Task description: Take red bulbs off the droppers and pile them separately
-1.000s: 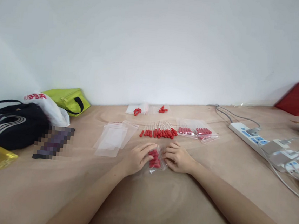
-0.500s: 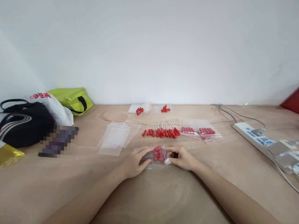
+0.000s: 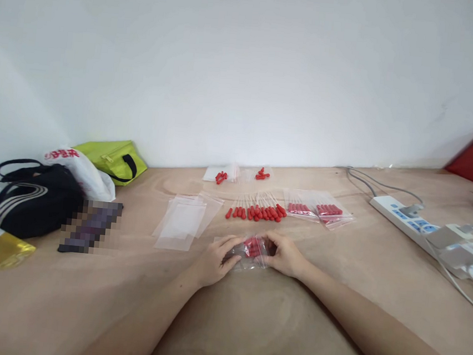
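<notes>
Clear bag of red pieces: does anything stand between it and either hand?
Nothing visible: the left hand and right hand both touch the clear bag, at opposite sides. The loose red-tipped sticks lie beyond it.

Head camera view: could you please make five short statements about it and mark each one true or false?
1. The left hand and the right hand both touch a plastic bag. True.
2. The green bag is right of the power strip. False: the green bag is far to its left.
3. The loose sticks have red ends. True.
4. The flat bags are full of sticks. False: no sticks show in the flat bags.
5. The power strip is white. True.
</notes>
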Motion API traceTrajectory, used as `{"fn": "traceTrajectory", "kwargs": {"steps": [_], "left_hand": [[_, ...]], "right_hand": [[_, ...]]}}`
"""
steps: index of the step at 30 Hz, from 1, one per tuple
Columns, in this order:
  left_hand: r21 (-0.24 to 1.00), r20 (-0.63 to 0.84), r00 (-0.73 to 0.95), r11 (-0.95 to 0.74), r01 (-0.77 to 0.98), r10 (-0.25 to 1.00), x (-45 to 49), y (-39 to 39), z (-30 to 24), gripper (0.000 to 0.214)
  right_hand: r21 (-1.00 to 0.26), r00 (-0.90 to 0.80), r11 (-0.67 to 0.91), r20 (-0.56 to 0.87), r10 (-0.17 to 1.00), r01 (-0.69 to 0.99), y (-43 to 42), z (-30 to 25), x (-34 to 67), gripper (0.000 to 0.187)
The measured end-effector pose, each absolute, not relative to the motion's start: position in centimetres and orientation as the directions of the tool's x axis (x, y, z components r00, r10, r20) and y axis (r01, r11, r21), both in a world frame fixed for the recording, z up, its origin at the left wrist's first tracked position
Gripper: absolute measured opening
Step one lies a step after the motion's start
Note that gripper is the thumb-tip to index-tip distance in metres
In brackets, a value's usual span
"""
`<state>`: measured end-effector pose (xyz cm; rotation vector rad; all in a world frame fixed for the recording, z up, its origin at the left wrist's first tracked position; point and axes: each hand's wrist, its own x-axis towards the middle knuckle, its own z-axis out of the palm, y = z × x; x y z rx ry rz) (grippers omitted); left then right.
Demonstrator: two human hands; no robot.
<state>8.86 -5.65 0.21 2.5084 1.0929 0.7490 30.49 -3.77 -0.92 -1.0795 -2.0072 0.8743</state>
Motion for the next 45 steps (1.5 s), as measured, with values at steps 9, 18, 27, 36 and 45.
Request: {"fn": "traceTrajectory", "kwargs": {"steps": [9,18,27,36,45], "left_hand": [[0.478,0.338,0.567,-0.656,0.585,0.752,8.8,-5.6,0.2,0.032],[0.510,0.272,0.547,-0.601,0.616,0.792,8.8,-5.5,0.0,0.032],[0.523,0.240,0.537,-0.573,0.630,0.809,8.8,-5.6,0.3,0.030],[0.526,0.232,0.528,-0.562,0.639,0.817,8.5,-5.6,0.5,0.029],[0.507,0.215,0.494,-0.528,0.681,0.843,7.7,-5.5,0.4,0.029]], "right_hand": [[-0.759,-0.517,0.491,0.240,0.822,0.428,-3.6,-0.4,31.0,0.015],[-0.709,-0.594,0.590,0.299,0.747,0.386,-2.9,-0.4,31.6,0.030],[-0.709,-0.639,0.592,0.258,0.724,0.384,-2.5,0.2,32.5,0.020],[-0.777,-0.639,0.489,0.149,0.754,0.396,-1.9,0.3,33.8,0.027],[-0.837,-0.645,0.398,0.073,0.761,0.375,-1.0,-0.2,35.0,0.024]]}}
